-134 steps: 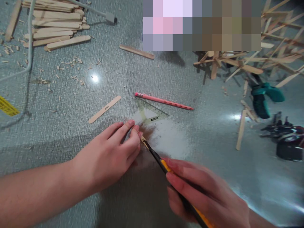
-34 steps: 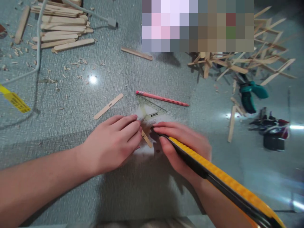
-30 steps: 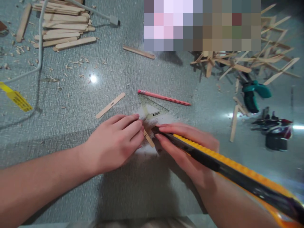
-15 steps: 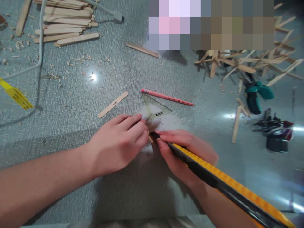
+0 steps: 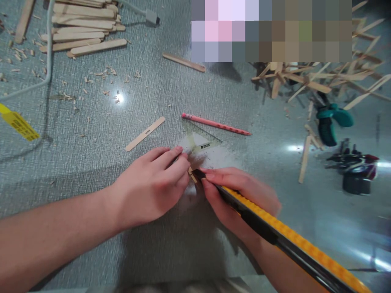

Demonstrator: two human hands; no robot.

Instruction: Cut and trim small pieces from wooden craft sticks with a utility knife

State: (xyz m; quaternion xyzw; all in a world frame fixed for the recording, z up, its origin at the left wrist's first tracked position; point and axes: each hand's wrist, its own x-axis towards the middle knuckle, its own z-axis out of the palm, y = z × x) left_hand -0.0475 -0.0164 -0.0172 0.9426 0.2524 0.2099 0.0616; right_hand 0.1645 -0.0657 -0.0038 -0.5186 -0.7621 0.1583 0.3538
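Observation:
My right hand is closed around a yellow and black utility knife, gripped close to its blade. The blade tip meets the end of a small wooden craft stick, which pokes out from under the fingers of my left hand. Those fingers are curled down and pinch the stick against the table; most of it is hidden beneath them. Just beyond both hands lie a clear triangle ruler and a pink pencil. A loose craft stick rests left of the ruler.
Piled craft sticks, wood shavings and a grey cable occupy the upper left. At the upper right stands a structure of joined sticks, near teal-handled pliers and a dark object. Part of the top is pixelated.
The knife blade has shifted slightly at the stick's end, where a bit more split wood shows. My left hand stays in place, and the view has moved a little.

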